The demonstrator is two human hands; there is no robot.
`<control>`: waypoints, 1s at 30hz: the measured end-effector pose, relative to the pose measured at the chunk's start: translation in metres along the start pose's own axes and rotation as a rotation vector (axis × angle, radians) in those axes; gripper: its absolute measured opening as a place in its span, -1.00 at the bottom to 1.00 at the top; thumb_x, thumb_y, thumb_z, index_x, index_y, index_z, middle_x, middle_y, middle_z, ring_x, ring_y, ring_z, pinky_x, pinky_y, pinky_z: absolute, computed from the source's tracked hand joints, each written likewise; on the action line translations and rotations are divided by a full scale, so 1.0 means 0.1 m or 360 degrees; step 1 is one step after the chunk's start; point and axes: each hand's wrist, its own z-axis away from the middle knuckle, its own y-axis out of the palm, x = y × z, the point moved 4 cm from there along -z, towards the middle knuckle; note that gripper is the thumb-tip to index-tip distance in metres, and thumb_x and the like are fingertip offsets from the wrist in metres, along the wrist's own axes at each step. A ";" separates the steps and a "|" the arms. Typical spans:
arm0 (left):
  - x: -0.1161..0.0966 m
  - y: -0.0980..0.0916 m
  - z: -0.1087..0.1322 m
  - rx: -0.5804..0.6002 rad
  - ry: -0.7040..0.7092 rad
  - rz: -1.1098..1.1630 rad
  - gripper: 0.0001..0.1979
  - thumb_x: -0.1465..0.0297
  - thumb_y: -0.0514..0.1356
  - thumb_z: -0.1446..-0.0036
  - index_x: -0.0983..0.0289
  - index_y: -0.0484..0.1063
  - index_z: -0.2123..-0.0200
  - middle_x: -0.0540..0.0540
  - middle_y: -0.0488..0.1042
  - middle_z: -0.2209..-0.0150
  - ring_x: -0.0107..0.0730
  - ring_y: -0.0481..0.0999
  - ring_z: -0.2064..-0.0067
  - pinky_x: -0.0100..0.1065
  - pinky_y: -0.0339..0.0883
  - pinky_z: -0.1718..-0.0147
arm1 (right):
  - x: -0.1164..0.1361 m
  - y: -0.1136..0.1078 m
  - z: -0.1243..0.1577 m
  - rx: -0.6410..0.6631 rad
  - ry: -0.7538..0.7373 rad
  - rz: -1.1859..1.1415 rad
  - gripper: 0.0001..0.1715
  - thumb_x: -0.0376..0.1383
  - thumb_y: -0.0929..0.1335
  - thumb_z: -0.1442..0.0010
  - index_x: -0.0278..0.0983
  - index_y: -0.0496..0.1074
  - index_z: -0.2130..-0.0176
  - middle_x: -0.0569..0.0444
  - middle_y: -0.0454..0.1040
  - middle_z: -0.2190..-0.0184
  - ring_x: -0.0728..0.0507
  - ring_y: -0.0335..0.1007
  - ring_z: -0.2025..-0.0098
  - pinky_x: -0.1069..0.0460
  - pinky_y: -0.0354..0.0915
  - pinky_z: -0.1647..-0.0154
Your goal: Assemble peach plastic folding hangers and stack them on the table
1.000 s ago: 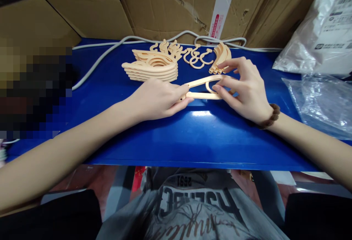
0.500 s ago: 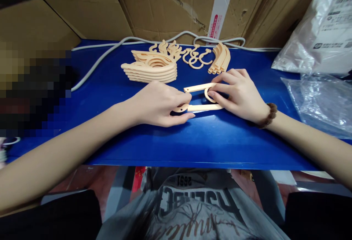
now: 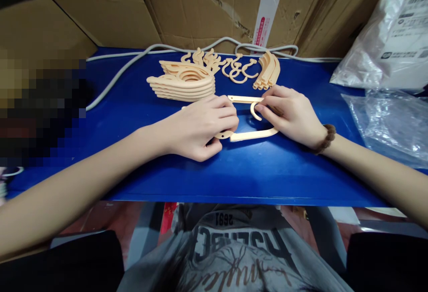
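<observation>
My right hand (image 3: 289, 111) is closed on a cream plastic folding hanger (image 3: 252, 136). The hanger's two arms point left from under my fingers, and its small curved hook (image 3: 254, 111) shows between them. Closed beside the arm ends, my left hand (image 3: 203, 127) grips a cream hanger piece (image 3: 223, 135) with a hole in its tip; the rest of that piece is mostly under my palm. This tip lies right at the end of the nearer arm, and I cannot tell whether they are joined. The farther arm's holed end is free, just right of my left knuckles.
Behind my hands on the blue table (image 3: 234, 176) lie a stack of cream hanger pieces (image 3: 182, 89), loose hooks (image 3: 238, 71) and a bundle of curved arms (image 3: 268, 71). A white cable (image 3: 133, 60) runs along the cardboard boxes (image 3: 200, 11). Plastic bags (image 3: 394, 122) lie at right.
The hanger's two arms have spread farther apart at their left ends. My left fingers have curled in more tightly around the piece, and the thumb has drawn back.
</observation>
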 end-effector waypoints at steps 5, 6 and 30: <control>-0.01 0.00 0.01 -0.0104 0.0028 0.0021 -0.81 0.54 0.09 -0.06 0.23 0.38 0.24 0.17 0.55 0.07 -0.01 0.43 -0.14 -0.02 0.31 -0.16 | 0.00 -0.01 0.01 -0.0012 0.0112 -0.0016 -0.60 -0.14 0.26 -0.43 -0.28 0.58 0.27 -0.05 0.53 0.23 -0.13 0.41 0.30 -0.02 0.22 0.26; -0.01 -0.01 0.01 -0.0111 0.0038 0.0019 -0.80 0.55 0.08 -0.06 0.23 0.37 0.24 0.16 0.55 0.06 -0.01 0.42 -0.17 -0.01 0.30 -0.20 | 0.00 -0.02 0.01 -0.0017 0.0125 -0.0007 -0.60 -0.14 0.26 -0.43 -0.27 0.58 0.28 -0.04 0.53 0.24 -0.12 0.40 0.31 -0.01 0.21 0.28; 0.12 0.00 0.02 -0.0008 -0.0211 -0.0145 -0.72 0.49 0.00 -0.36 0.29 0.53 0.18 0.18 0.59 0.06 -0.18 0.55 0.07 -0.23 0.38 0.14 | -0.06 -0.03 0.02 -0.0079 0.0315 0.0096 -0.68 -0.16 0.29 -0.39 -0.21 0.62 0.19 0.00 0.55 0.27 -0.13 0.40 0.35 -0.01 0.10 0.39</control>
